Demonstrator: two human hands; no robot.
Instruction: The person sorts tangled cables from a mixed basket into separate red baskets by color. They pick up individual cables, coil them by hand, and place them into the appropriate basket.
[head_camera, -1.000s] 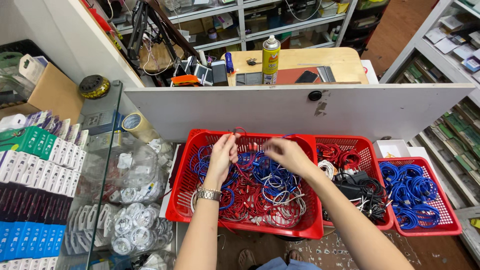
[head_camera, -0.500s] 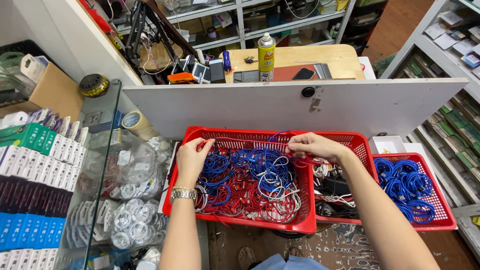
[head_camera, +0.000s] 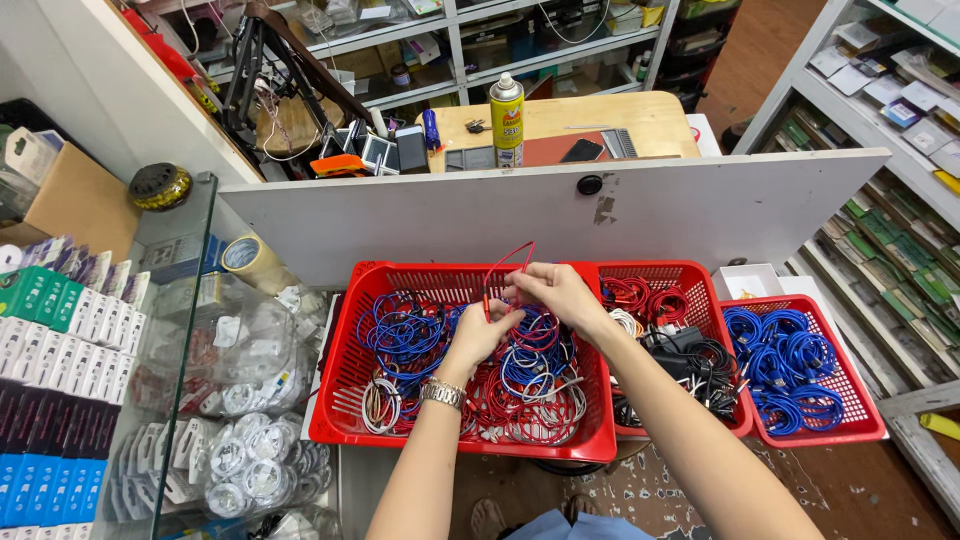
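Both of my hands are over a large red basket (head_camera: 345, 385) filled with tangled blue, red and white cables. My left hand (head_camera: 480, 335), with a metal watch on its wrist, pinches one end of a red cable (head_camera: 510, 262). My right hand (head_camera: 555, 292) grips the same red cable, which arches up in a loop between the two hands above the pile.
A second red basket (head_camera: 690, 285) with red, white and black cables and a third (head_camera: 850, 400) with blue cables stand to the right. A white partition (head_camera: 700, 205) rises behind them. A glass case (head_camera: 170, 400) with packaged goods stands left; shelves line the right.
My hands were apart over the basket half a second ago. They have come together at its centre and lifted a red cable into a loop.
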